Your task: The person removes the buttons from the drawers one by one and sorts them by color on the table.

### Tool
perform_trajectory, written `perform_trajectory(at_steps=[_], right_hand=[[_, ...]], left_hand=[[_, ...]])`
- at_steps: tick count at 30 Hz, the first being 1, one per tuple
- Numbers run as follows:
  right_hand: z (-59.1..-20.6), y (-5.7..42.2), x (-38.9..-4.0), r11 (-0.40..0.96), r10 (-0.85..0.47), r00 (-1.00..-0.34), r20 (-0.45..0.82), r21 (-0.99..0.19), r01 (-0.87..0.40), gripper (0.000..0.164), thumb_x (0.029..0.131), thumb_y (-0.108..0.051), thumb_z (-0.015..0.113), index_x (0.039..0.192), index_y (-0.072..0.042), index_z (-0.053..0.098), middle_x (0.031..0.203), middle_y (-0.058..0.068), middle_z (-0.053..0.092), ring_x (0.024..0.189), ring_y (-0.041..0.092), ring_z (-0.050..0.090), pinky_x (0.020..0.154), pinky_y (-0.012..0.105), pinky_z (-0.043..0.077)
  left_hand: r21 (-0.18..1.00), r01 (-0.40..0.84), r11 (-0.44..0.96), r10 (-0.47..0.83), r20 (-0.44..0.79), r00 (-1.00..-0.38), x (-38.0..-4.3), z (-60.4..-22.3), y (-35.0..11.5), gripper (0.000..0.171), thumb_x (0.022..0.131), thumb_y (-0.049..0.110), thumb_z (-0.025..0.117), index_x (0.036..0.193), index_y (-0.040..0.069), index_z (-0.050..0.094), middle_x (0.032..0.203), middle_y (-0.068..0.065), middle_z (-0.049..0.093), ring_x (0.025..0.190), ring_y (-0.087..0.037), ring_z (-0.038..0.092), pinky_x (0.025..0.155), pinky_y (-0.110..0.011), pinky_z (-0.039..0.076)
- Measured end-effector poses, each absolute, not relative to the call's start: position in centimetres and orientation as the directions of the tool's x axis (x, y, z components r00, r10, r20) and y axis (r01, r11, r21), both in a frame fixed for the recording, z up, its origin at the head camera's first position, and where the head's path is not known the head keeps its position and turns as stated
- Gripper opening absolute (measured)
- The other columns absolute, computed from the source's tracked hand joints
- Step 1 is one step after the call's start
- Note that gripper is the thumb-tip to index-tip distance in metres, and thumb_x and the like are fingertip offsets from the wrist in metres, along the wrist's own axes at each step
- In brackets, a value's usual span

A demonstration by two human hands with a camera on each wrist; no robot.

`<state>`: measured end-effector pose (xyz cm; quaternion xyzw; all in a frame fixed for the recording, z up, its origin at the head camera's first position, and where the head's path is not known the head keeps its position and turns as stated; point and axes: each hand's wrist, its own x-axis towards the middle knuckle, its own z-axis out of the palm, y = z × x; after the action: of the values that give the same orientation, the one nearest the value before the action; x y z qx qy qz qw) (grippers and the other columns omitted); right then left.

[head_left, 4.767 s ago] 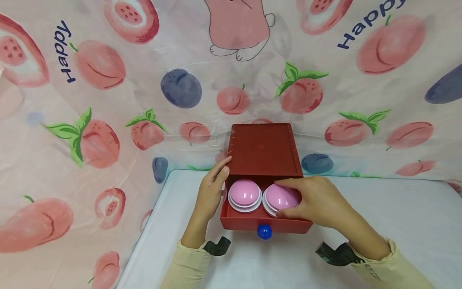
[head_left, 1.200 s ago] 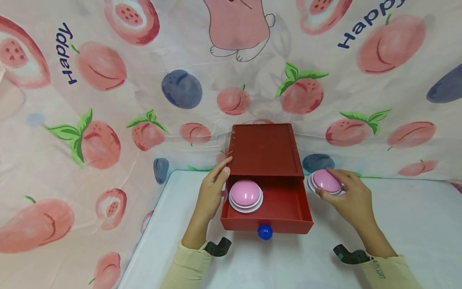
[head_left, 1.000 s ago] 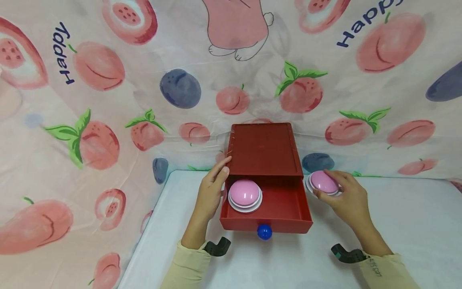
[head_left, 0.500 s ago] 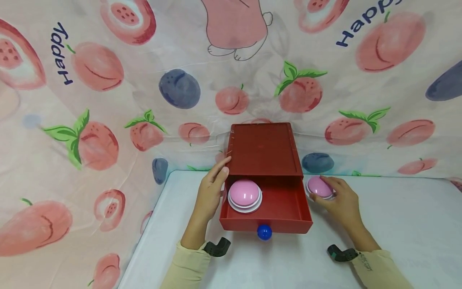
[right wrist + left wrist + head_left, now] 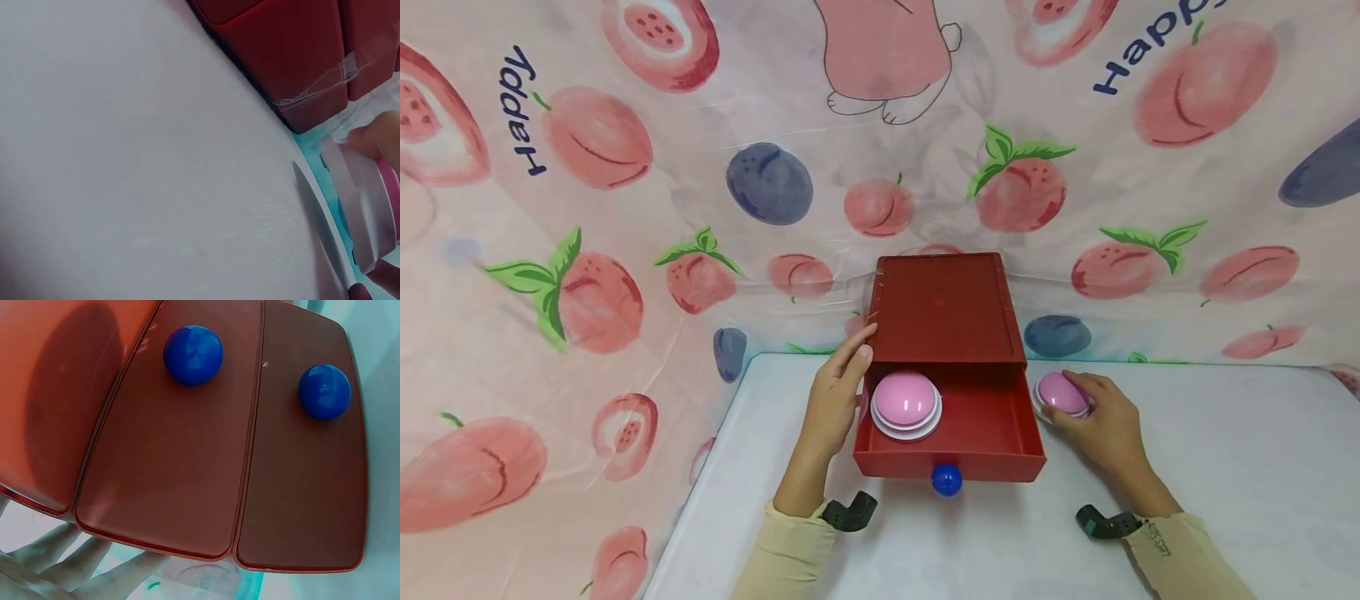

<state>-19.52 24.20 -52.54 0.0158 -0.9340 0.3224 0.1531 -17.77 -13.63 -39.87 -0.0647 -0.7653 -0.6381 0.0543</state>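
Observation:
A red drawer cabinet (image 5: 943, 308) stands at the back of the table, its top drawer (image 5: 992, 425) pulled out by a blue knob (image 5: 947, 480). Inside that drawer, on the left, sits a push button (image 5: 906, 400) with a pink dome and white base. My left hand (image 5: 831, 400) rests against the cabinet's left side, fingers extended. Right of the drawer, my right hand (image 5: 1105, 425) grips a second, similar push button (image 5: 1060, 392) between thumb and fingers. In the right wrist view, the button's white base (image 5: 359, 200) shows tilted between the fingertips.
Lower drawer fronts with blue knobs (image 5: 193, 355) show in the left wrist view. Clear tape (image 5: 325, 81) crosses the cabinet's side. A fruit-print cloth (image 5: 880, 150) hangs behind the white table (image 5: 1240, 467).
The right push button was lifted from the drawer's right half and carried out to the right. Lately my right hand has lowered it slightly and toward the cabinet. My left hand stays in place.

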Motion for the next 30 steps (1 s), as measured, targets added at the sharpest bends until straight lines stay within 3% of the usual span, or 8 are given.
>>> perform_trajectory(at_steps=[12, 23, 30], right_hand=[[-52.5, 24.7, -19.2, 0.791, 0.042, -0.973, 0.225, -0.602, -0.105, 0.078, 0.078, -0.033, 0.088, 0.143, -0.005, 0.055, 0.134, 0.025, 0.052, 0.120, 0.047, 0.052, 0.085, 0.065, 0.056], [-51.9, 25.0, -19.2, 0.815, 0.012, -0.986, 0.164, -0.573, -0.085, 0.075, 0.076, -0.033, 0.088, 0.138, -0.004, 0.057, 0.127, 0.025, 0.051, 0.113, 0.045, 0.053, 0.082, 0.062, 0.058], [-51.6, 25.1, -19.3, 0.811, -0.005, -0.993, 0.117, -0.580, -0.072, 0.078, 0.076, -0.038, 0.088, 0.138, -0.004, 0.056, 0.129, 0.025, 0.049, 0.115, 0.046, 0.052, 0.084, 0.062, 0.058]], left_hand=[[0.972, 0.171, 0.162, 0.034, 0.167, -0.985, -17.8, -39.7, -13.6, 0.039, 0.106, 0.045, 0.051, 0.144, 0.041, 0.056, 0.151, 0.003, 0.053, 0.128, -0.025, 0.056, 0.075, -0.036, 0.058], [0.973, 0.166, 0.162, 0.035, 0.163, -0.986, -17.7, -39.7, -13.6, 0.040, 0.106, 0.046, 0.051, 0.145, 0.041, 0.055, 0.152, 0.003, 0.052, 0.129, -0.025, 0.055, 0.079, -0.038, 0.058], [0.970, 0.174, 0.171, 0.031, 0.171, -0.985, -17.7, -39.7, -13.6, 0.039, 0.106, 0.044, 0.051, 0.144, 0.039, 0.056, 0.151, 0.003, 0.053, 0.124, -0.025, 0.055, 0.072, -0.035, 0.056]])
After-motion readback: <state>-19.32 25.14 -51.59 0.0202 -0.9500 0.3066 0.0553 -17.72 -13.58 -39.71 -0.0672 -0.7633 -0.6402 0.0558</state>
